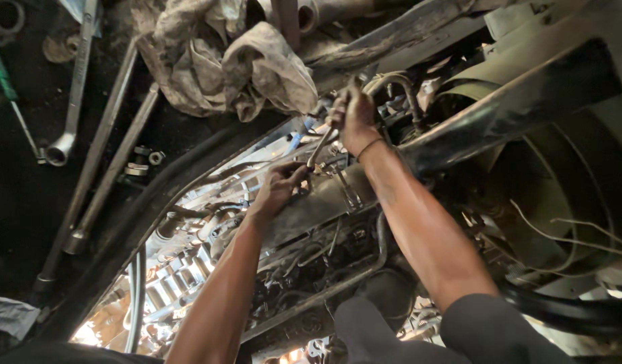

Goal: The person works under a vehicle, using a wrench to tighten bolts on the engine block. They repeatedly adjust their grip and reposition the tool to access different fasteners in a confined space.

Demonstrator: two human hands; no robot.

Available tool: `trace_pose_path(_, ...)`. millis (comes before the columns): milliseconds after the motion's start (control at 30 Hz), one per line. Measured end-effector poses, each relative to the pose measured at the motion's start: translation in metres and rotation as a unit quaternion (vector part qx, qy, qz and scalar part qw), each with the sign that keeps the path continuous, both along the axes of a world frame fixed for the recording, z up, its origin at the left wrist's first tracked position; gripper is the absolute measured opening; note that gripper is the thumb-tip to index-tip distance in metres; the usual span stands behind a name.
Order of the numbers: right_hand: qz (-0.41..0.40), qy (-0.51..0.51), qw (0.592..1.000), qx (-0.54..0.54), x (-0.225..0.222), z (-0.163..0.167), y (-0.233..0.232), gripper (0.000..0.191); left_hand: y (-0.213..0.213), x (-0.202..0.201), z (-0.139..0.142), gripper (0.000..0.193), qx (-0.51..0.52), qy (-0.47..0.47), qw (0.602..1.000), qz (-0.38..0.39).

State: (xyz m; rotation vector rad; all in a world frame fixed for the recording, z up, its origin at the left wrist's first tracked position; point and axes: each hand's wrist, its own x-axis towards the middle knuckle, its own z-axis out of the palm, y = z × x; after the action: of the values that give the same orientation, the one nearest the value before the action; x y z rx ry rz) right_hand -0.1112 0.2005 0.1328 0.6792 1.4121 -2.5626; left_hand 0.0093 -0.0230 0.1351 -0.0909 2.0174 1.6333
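Note:
I look down into an oily engine bay point(311, 222). My right hand point(353, 118) is closed around the upper end of a slim metal wrench point(318, 149) that slants down to the left. Its lower end meets a fitting on the engine, where my left hand point(278, 185) pinches with fingertips close to the wrench's tip. A thin band circles my right wrist. What the left fingers hold is too small to make out.
A dirty rag point(230, 64) lies bunched above the hands. On the dark floor to the left are a long socket wrench point(72, 94), two long bars point(109, 168), a screwdriver point(11, 101) and small nuts point(142, 162). A big fan shroud point(560, 182) is at right.

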Motion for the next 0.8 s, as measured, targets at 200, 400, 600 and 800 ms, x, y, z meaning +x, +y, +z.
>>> trace_pose_path(200,-0.13,-0.169,0.966,-0.147,0.012,-0.009,0.01,0.055,0.003,-0.003,-0.003,0.03,0.034,-0.019,0.999,0.017)
trace_pose_path(400,-0.124,-0.148,0.976,-0.102,0.017,-0.024,0.009,0.049,0.0,0.002,0.008,0.029,-0.008,-0.06,0.998,0.016)
trace_pose_path(600,-0.133,-0.166,0.973,-0.088,0.016,-0.031,0.019,0.05,-0.001,0.0,0.006,0.029,0.024,-0.032,0.999,0.006)
trace_pose_path(800,-0.193,-0.16,0.962,-0.105,0.01,-0.038,0.027,0.044,-0.007,0.001,-0.002,0.027,0.065,-0.039,0.997,-0.01)
